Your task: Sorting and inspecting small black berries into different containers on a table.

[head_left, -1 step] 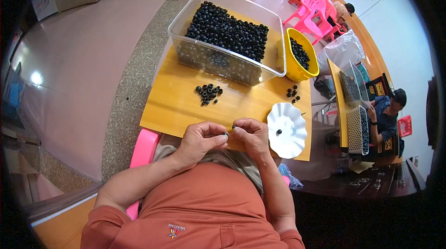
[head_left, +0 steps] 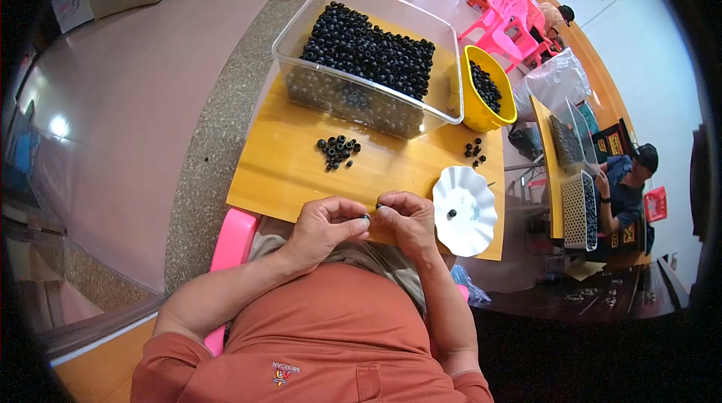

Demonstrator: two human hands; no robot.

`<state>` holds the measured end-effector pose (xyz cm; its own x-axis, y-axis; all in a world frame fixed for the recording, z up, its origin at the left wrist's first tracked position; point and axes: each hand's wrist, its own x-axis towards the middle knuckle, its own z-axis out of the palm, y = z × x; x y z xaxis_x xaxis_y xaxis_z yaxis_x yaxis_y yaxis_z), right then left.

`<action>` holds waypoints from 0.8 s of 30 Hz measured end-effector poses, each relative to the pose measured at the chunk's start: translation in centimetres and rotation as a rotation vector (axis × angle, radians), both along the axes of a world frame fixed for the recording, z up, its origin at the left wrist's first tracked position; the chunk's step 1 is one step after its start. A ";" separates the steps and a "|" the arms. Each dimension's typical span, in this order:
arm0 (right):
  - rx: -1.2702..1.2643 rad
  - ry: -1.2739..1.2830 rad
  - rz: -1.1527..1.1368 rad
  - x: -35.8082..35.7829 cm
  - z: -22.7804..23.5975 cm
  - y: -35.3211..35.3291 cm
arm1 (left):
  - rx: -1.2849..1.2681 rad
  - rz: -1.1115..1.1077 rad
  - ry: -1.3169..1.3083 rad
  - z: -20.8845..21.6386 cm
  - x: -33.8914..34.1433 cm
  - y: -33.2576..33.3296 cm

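Over the near edge of the wooden table, my left hand pinches a small black bead between thumb and fingertips. Just beside it, my right hand is closed in a pinch too, with a small dark bit showing at its fingertips, too small to name. A loose pile of black beads lies beyond my left hand. To the right of my right hand sits a white wavy-rimmed dish with a single black bead in it.
A clear plastic bin of black beads fills the table's far side. Beside it stands a yellow tub of beads, with several loose beads in front. At right, another person sits by a perforated white basket. Pink chairs stand behind.
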<state>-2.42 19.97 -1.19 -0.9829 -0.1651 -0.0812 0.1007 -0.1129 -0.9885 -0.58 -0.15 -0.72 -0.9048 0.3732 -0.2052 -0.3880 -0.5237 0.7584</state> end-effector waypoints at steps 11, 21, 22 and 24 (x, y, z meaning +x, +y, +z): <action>-0.078 -0.029 0.050 0.3 0.5 -0.5 | 0.006 -0.048 0.016 -0.3 -0.1 0.0; -0.082 -0.039 0.087 0.5 1.0 -0.8 | 0.024 -0.062 0.015 -0.2 -0.1 -0.1; -0.082 -0.038 0.087 0.4 1.0 -0.8 | 0.019 -0.063 0.017 -0.2 -0.1 -0.1; -0.091 0.010 0.096 0.4 0.8 -0.8 | 0.013 -0.065 0.019 -0.2 -0.1 0.0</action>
